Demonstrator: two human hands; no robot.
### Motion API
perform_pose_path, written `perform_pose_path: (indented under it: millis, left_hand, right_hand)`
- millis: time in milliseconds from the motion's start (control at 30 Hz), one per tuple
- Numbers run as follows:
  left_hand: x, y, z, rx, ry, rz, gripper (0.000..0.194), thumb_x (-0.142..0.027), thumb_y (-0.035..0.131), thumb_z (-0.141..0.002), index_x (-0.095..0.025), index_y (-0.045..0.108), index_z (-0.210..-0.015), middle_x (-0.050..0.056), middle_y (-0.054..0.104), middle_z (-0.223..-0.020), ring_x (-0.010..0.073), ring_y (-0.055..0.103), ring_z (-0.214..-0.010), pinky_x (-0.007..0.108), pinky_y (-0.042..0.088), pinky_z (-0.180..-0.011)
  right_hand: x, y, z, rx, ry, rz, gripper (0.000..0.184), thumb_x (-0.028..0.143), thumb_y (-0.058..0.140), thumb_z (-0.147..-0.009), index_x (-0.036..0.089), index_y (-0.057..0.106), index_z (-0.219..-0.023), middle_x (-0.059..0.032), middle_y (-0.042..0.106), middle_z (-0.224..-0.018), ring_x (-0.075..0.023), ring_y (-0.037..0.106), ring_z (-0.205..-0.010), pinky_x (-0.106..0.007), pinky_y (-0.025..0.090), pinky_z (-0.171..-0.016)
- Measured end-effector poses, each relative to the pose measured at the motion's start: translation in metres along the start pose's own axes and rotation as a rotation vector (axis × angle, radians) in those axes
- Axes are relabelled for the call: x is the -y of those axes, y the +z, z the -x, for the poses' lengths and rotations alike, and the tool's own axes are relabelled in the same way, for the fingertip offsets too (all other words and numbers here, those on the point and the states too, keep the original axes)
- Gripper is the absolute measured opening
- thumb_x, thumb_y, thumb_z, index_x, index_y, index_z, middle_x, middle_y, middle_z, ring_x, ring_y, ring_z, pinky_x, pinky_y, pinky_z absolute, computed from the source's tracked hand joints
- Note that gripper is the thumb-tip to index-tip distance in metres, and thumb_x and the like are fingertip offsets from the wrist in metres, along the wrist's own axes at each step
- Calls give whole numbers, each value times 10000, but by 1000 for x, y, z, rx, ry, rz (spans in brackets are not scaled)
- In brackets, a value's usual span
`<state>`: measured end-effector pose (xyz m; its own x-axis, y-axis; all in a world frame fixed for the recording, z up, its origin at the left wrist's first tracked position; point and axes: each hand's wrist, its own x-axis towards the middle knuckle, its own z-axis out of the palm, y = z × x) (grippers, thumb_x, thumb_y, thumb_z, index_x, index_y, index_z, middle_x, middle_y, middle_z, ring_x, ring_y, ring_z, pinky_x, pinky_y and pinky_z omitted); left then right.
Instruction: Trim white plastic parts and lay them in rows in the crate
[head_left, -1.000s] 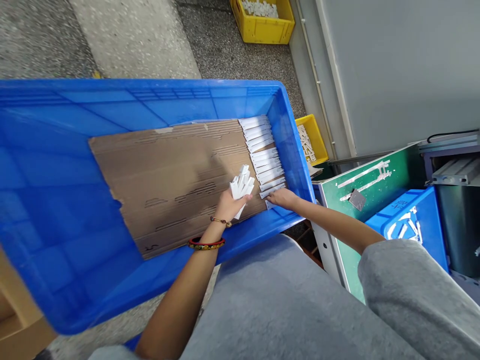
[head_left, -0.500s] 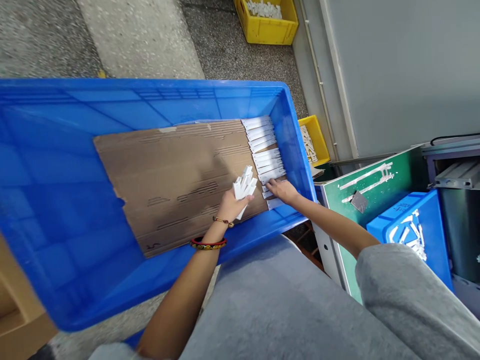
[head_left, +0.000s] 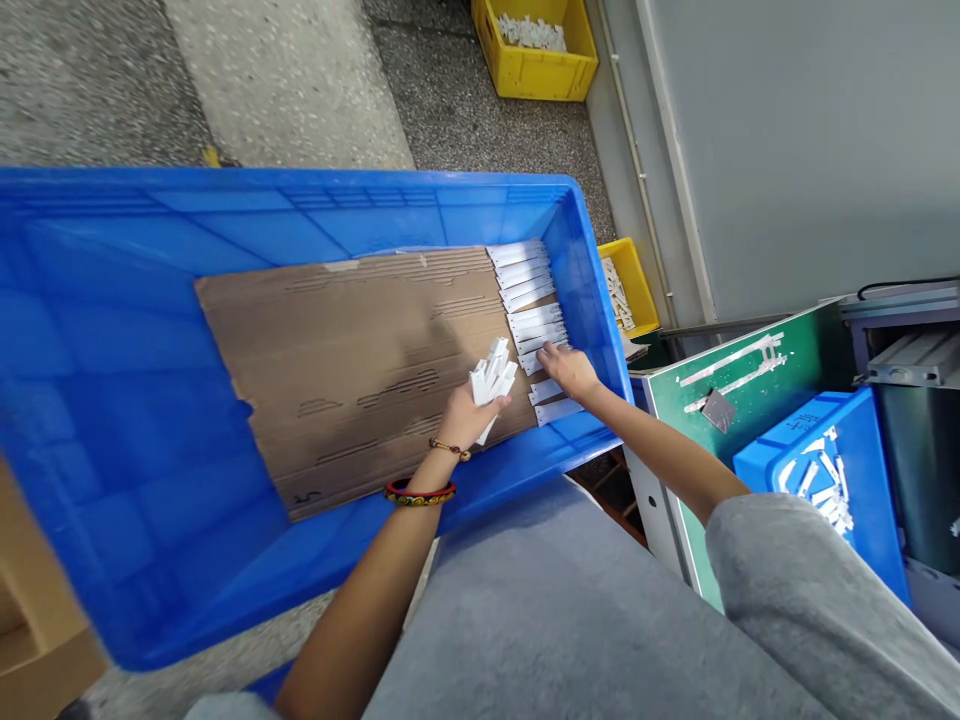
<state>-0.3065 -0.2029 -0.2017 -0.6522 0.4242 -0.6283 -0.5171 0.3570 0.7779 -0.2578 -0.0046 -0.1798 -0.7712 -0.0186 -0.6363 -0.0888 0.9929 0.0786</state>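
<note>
White strips (head_left: 493, 380) are fanning upward out of our left hand (head_left: 469, 418), which is closed around them above the corrugated cardboard sheet (head_left: 337, 380) lining the blue plastic crate (head_left: 300, 176); we cannot tell whether the bunch is touching the sheet.

Working rightward from the crate's left side, a cardboard box (head_left: 37, 630) is sitting just outside its lower-left corner. The sheet is covering much of the crate's floor, and our left wrist is crossing the crate's near rim, wearing a beaded bracelet (head_left: 420, 492) and a thin cord bracelet (head_left: 450, 450).

Just right of the bunch, near the crate's right wall, a row of flat white strips (head_left: 525, 310) is lying side by side, slightly overlapping. Our right hand (head_left: 568, 368) is open, with its fingers (head_left: 546, 350) resting on the row. That hand has just moved up from the row's lower end, so two loose strips (head_left: 555, 403) are now showing below it, closer to the crate's near rim.

Beyond the crate's right wall, a yellow crate (head_left: 628, 285) is holding white pieces, a green board (head_left: 814, 370) is carrying white strips and a grey piece, and a smaller blue crate (head_left: 802, 440) is holding more white strips. Our grey sleeve (head_left: 780, 590) is crossing below them.
</note>
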Motion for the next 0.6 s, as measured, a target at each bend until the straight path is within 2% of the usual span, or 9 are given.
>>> perform_pose_path:
  millis: [100, 233, 400, 600]
  left_hand:
    - [-1, -2, 0, -9, 57, -195, 383, -234, 763, -637, -195, 718, -1016, 119, 725, -1150, 344, 620, -1154, 441, 464, -1018]
    - [2, -2, -1, 12, 72, -294, 417, -241, 722, -695, -170, 678, -1103, 135, 709, -1186, 322, 632, -1141, 417, 480, -992]
    - [6, -1, -3, 32, 83, -326, 437, -240, 691, -730, -164, 655, -1159, 122, 695, -1219, 301, 644, -1128, 410, 486, -987]
    - [7, -2, -4, 34, 95, -360, 390, -244, 691, -740, -154, 679, -1120, 123, 715, -1174, 302, 643, -1131, 395, 476, -1000]
  right_hand:
    - [-3, -2, -10, -2, -3, -4, 336, 57, 278, -961, 110, 502, -1205, -208, 549, -1244, -240, 621, -1029, -320, 516, -746]
    - [-2, 3, -12, 7, 2, -9, 333, 48, 281, -957, 106, 508, -1193, -195, 568, -1207, -236, 630, -1021, -309, 517, -736]
    - [1, 10, -8, 15, 32, -8, 361, 47, 236, -965, 92, 486, -1222, -215, 557, -1226, -232, 648, -992, -318, 523, -735]
    - [0, 11, -9, 15, 49, -23, 345, 48, 261, -962, 107, 497, -1206, -203, 559, -1236, -224, 653, -996, -309, 528, -742]
